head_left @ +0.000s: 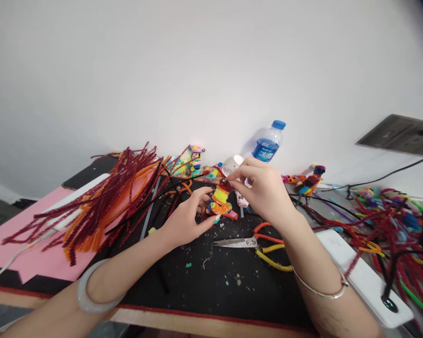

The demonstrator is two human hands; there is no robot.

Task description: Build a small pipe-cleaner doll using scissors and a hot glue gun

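Left forearm (134,260) and bangle (81,292) lie nearest. Pipe cleaners (121,183) heap left of the left hand (186,213), scissors (237,242) just short of the right hand (262,185). Beyond that, a blue bottle label (265,149) bears white characters, not clearly legible. The left grasps a multicoloured figure (221,194) between both hands; the right pinches its dark-red top.

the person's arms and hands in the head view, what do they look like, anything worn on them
The left arm wears a thick, pale, rounded bangle. The right arm wears a thin, silvery bracelet. No sleeve or glove shows on either.
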